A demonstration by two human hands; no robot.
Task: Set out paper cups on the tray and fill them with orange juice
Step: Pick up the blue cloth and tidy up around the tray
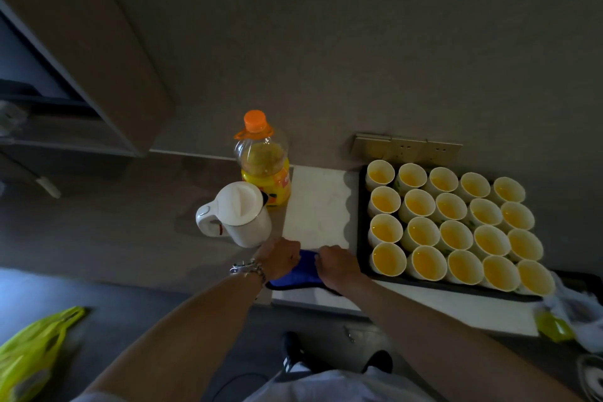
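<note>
Both forearms reach out from the bottom of the view, and the left hand (277,258) and right hand (336,263) sit close together, each pinching the near edge of a blue cloth (297,274) on the white counter (315,206). Just right of them the dark tray (360,206) holds twenty paper cups (421,232) in tight rows, all showing orange juice. Filling looks finished (the capped juice bottle (262,160) stands behind a white kettle (236,214)). Full paper cups are soft-walled and easily squeezed, so I would lift by the stiff tray rim, level, with both hands; it will likely feel heavy and sloshy.
</note>
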